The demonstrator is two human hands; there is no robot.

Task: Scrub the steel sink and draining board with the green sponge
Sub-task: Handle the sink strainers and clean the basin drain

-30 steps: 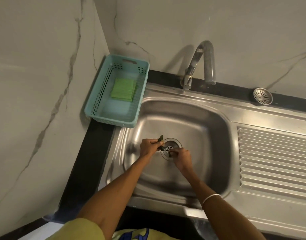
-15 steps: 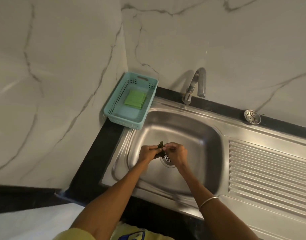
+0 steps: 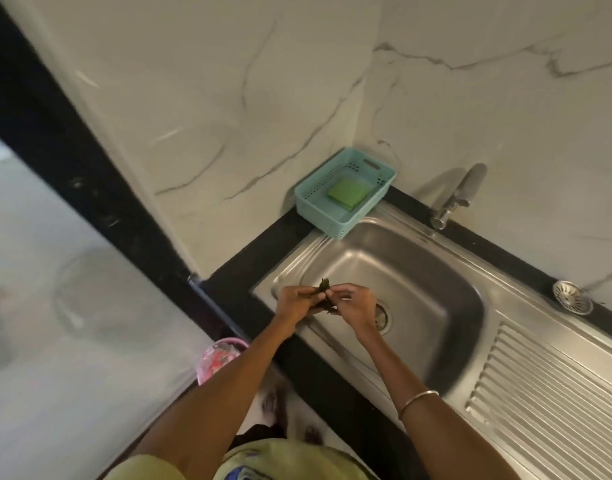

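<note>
The steel sink (image 3: 418, 268) has a round drain (image 3: 382, 317) in its bowl, and the ribbed draining board (image 3: 554, 393) lies to its right. The green sponge (image 3: 347, 192) lies flat in a teal basket (image 3: 332, 216) at the sink's far left corner. My left hand (image 3: 297, 303) and my right hand (image 3: 353, 304) meet above the left part of the bowl. Both pinch a small dark green scrap of debris (image 3: 324, 287) between the fingertips. Neither hand touches the sponge.
A curved tap (image 3: 460, 195) stands behind the bowl. A loose round strainer (image 3: 573, 296) rests on the black counter edge at the right. A pink bin (image 3: 219, 358) stands on the floor at the lower left. Marble walls close the corner.
Both hands rose from the drain with the dark scrap and moved left over the bowl. The view swung left and pulled back, bringing the floor and pink bin into sight.
</note>
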